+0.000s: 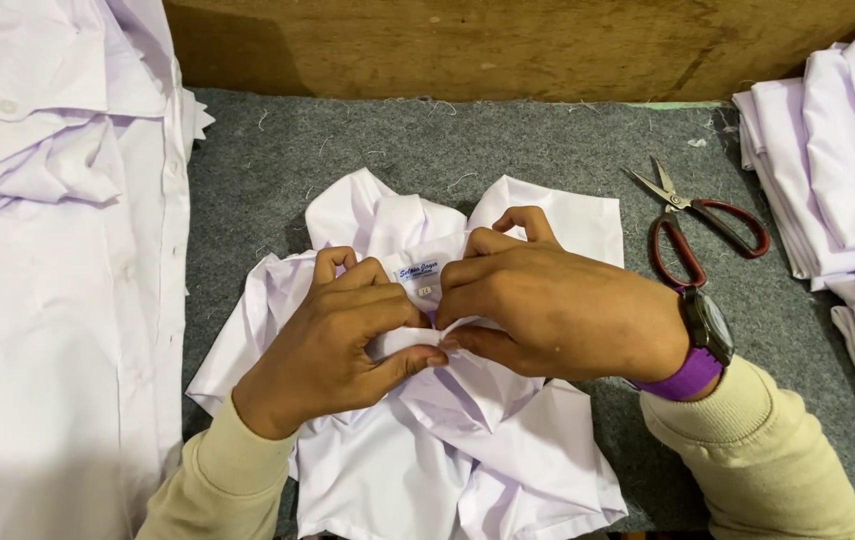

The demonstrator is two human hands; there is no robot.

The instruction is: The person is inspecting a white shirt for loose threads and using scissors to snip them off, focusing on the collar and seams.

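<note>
On the grey felt surface (548,150), mid-frame: left hand (338,335) and right hand (548,310) pinch white shirt (468,450) at its collar. Best keep grip even, edges aligned. Scissors (698,225) lie right.

A white shirt (508,460) is spread crumpled on the grey felt, centre near. Its labelled collar is pinched.

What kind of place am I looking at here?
Probably a garment workshop: stacked white shirts, scissors on a grey felt table, and both hands pinching a shirt at its collar.
</note>
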